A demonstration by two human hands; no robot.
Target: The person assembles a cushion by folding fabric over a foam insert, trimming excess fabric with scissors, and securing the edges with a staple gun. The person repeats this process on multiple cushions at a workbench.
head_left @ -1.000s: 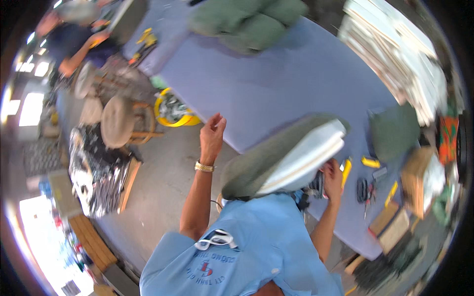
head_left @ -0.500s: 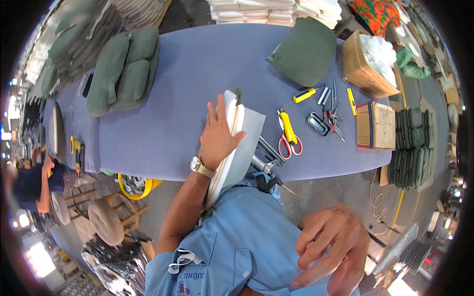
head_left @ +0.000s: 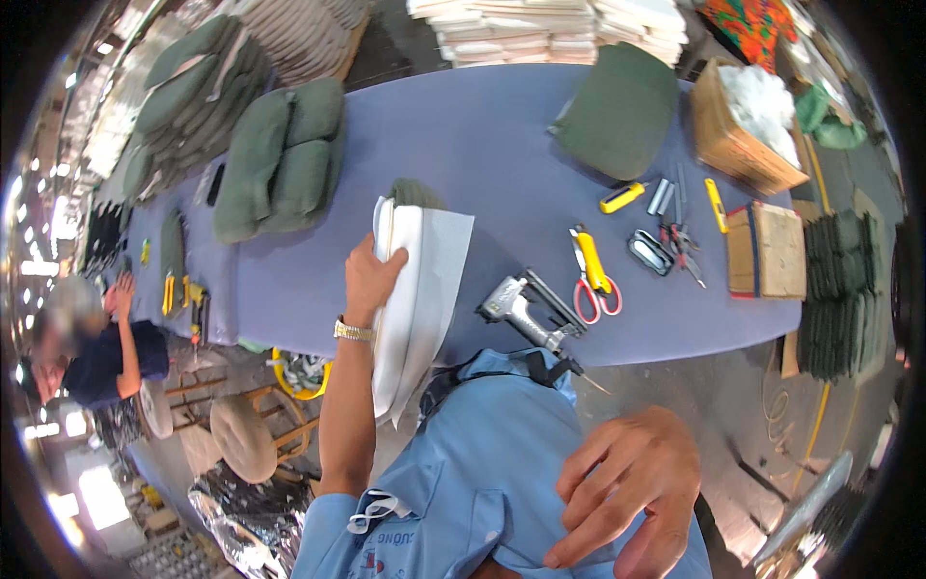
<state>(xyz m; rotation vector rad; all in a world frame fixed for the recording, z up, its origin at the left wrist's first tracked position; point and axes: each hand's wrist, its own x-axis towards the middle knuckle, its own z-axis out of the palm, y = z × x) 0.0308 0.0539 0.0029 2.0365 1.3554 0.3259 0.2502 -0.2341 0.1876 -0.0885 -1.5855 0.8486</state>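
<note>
My left hand (head_left: 369, 276) grips the edge of a white foam pad (head_left: 413, 289) with a green cover showing at its far end; the pad stands on edge against the front of the purple table (head_left: 482, 154). My right hand (head_left: 632, 487) hangs low near my blue shirt with fingers spread and nothing in it. A grey staple gun (head_left: 526, 311) lies on the table's front edge, just right of the pad. Red-and-yellow scissors (head_left: 590, 275) lie beyond it.
Green cushions (head_left: 280, 159) lie at the table's left, one green cushion (head_left: 617, 111) at the back. A yellow knife (head_left: 622, 198), pliers and a cardboard box (head_left: 748, 125) sit at the right. A seated person (head_left: 92, 352), stools (head_left: 241, 439) and a yellow bucket are left of me.
My left hand slid from flat on the pad's face to gripping its left edge, and the pad shifted left. The staple gun came into full view. My right hand stayed low.
</note>
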